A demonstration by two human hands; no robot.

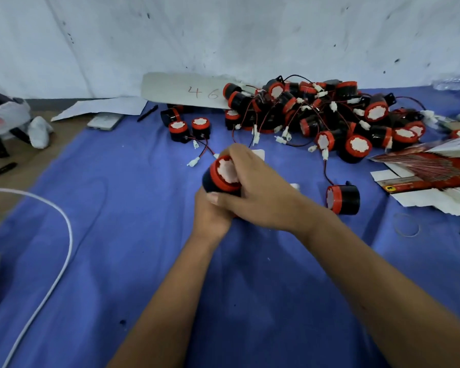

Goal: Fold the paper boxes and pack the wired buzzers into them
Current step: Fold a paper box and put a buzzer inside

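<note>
Near blue cloth [117, 261] open between forearms and white cable [61, 235]. Far side blocked: buzzer pile [316, 115] with trailing wires. Flat box stack [436, 176] at right, lone buzzer [343, 200] beside it.

Small packing workshop — heap of black-and-red wired buzzers [319, 115] on blue cloth [117, 235], flat printed cartons [436, 176] stacked just right of heap.

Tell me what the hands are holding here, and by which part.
Both hands hold one buzzer. The left hand grips its black body from below; the right hand wraps over its side and red rim. Whether a box is underneath cannot be told.
</note>
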